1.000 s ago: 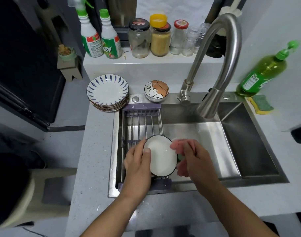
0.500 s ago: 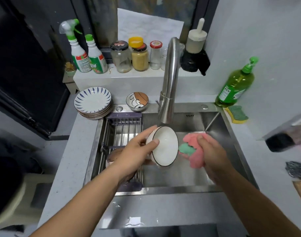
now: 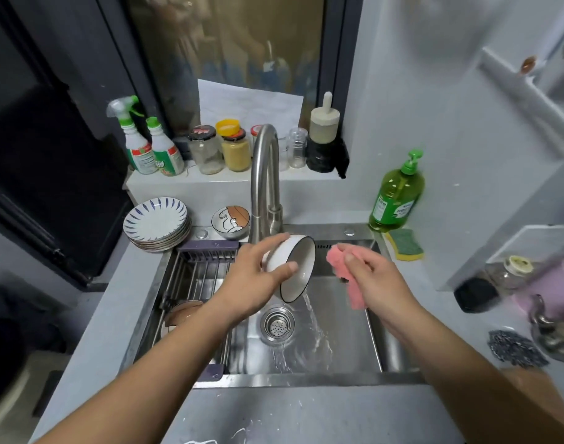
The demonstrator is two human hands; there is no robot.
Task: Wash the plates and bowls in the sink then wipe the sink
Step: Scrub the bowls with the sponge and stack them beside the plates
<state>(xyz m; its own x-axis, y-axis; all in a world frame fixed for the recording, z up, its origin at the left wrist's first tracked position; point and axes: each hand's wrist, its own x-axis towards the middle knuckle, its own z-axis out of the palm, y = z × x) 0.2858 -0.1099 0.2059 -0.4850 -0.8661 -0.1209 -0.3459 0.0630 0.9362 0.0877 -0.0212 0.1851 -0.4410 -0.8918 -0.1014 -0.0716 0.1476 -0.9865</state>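
My left hand point(image 3: 258, 270) grips a white bowl with a dark rim point(image 3: 298, 270), tilted on its side under the faucet point(image 3: 265, 184) above the steel sink point(image 3: 338, 331). Water pours from the bowl's lower rim into the basin beside the drain point(image 3: 277, 325). To the right of the bowl, my right hand point(image 3: 370, 277) holds a pink cloth point(image 3: 351, 283), a little apart from the bowl. A stack of blue-striped plates point(image 3: 157, 222) and a patterned bowl point(image 3: 231, 221) stand on the counter behind the sink. Another dish point(image 3: 181, 312) lies under the drying rack.
A purple-ended wire rack point(image 3: 197, 274) spans the sink's left side. Green soap bottle point(image 3: 397, 193) and yellow-green sponge point(image 3: 404, 245) sit at the back right. Spray bottles point(image 3: 146, 145) and jars point(image 3: 219, 149) line the ledge. A steel scourer point(image 3: 514, 347) lies on the right counter.
The bowl has moved from over the rack to under the faucet and is tipped, with water now spilling out. My right hand with the cloth has drawn off the bowl.
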